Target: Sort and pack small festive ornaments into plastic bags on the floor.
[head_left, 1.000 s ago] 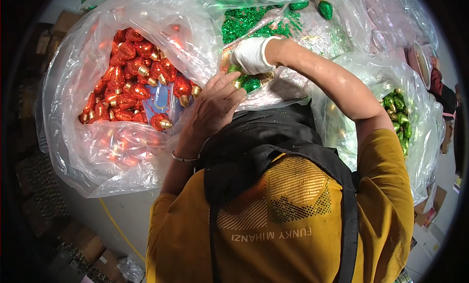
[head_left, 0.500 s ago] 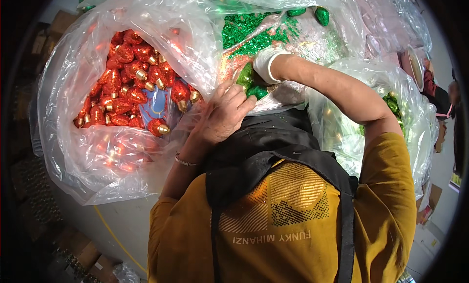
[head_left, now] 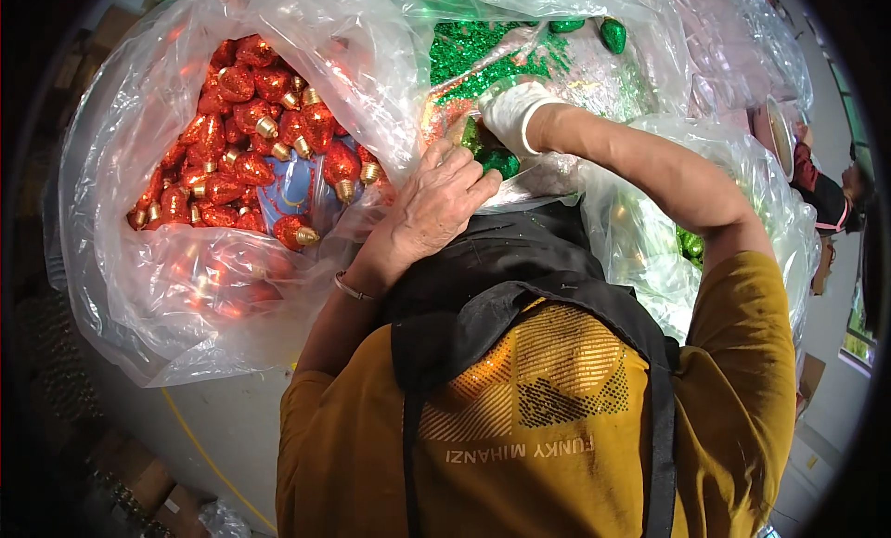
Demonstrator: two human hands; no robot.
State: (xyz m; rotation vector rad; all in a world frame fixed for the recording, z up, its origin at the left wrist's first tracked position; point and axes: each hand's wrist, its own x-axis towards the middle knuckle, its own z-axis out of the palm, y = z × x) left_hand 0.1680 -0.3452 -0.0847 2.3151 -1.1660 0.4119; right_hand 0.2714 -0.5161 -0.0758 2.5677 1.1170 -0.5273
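Plastic sheeting (head_left: 640, 78): green glitter (head_left: 471, 60), green bulbs (head_left: 613, 36).

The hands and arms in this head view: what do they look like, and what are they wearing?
The right hand wears a white glove ending around the wrist. The left hand is bare, with a thin, silvery bracelet round its wrist. Mustard-yellow sleeves leave both forearms uncovered.

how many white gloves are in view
1: the white glove on the right hand, beside a shiny green bulb; the left hand is bare. Others may be hidden.
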